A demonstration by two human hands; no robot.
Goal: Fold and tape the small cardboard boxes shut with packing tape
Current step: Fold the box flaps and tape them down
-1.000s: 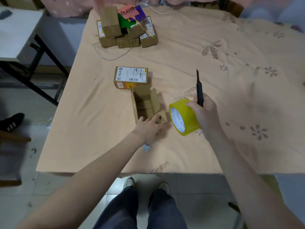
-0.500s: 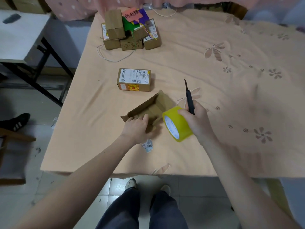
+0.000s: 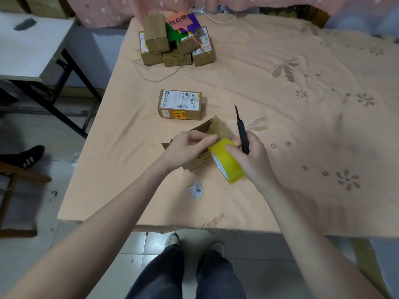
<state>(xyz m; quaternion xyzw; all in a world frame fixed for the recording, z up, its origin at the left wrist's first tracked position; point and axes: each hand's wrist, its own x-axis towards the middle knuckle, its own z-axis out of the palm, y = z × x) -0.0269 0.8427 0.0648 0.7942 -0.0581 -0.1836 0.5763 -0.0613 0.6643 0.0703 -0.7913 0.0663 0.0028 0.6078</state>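
The open box lay on its side near the front edge of the table, left of its middle, with flaps loose at both ends; the left hand rested over it, fingers reaching rightward and touching the top of the tape roll; whether they pinched the tape's free end could not be told; the right hand gripped the yellow roll from the right, thumb pressed on its outer face, and the same fist clasped a black knife whose blade pointed toward the far edge; the roll touched the box's right end; a closed box with a white label stood just behind the open one, apart from it; a pile of boxes with green, pink and purple paper sat at the far left corner, a thin cord looping in front of it; a crumpled label lay near the front edge, just below the hands; a peach flowered cloth covered the table.
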